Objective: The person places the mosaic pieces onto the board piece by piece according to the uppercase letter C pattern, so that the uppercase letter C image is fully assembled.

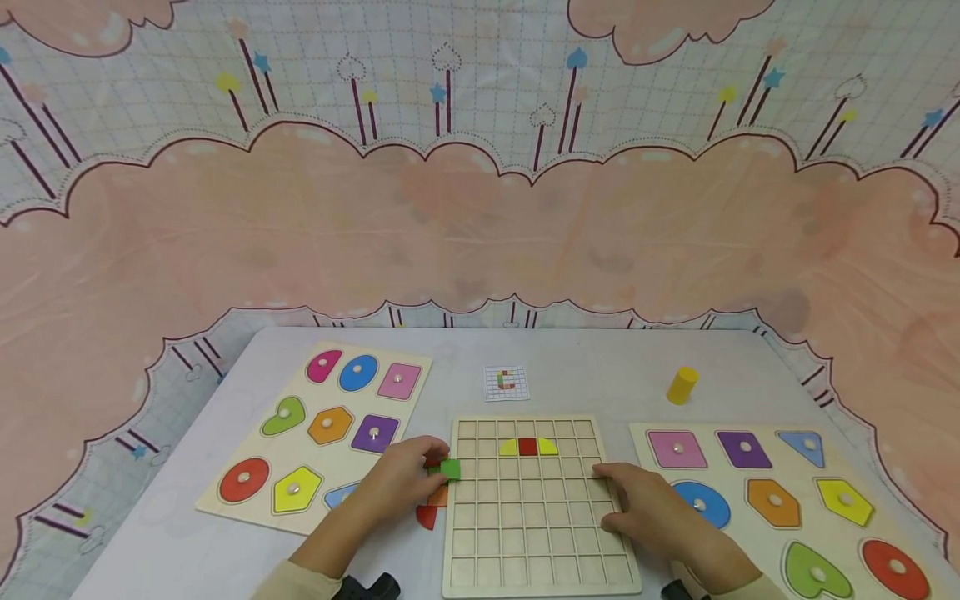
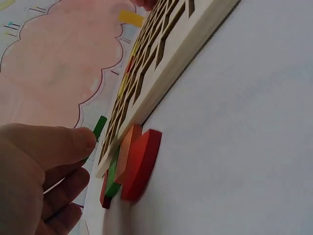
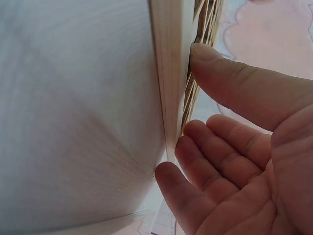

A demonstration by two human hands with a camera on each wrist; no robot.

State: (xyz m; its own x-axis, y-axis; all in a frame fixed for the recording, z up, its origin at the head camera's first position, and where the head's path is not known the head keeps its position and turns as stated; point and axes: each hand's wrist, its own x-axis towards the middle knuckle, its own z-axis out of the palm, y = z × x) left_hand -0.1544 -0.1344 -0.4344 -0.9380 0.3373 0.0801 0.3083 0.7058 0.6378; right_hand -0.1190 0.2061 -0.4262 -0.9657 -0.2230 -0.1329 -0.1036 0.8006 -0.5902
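Between thumb and fingers, my left hand (image 1: 397, 477) pinches a green square block (image 1: 450, 469) at the left edge of a wooden grid board (image 1: 540, 544). Near the top of the grid, a red square (image 1: 527, 447) sits between two yellow curved pieces (image 1: 508, 448). Beside the board, below that hand, lie a red curved block (image 2: 142, 169), an orange block (image 2: 128, 152), a green block (image 2: 113, 175) and a red block (image 2: 103, 193). My right hand (image 1: 652, 510) rests at the board's right edge, thumb over the top, other fingers loosely bent along the side.
A shape puzzle board with knobs (image 1: 292, 450) stands at left, another (image 1: 735, 475) at right, partly under my right forearm. Behind the grid lie a small pattern card (image 1: 506, 383) and a yellow cylinder (image 1: 682, 386). All rest on a white table (image 1: 600, 367).
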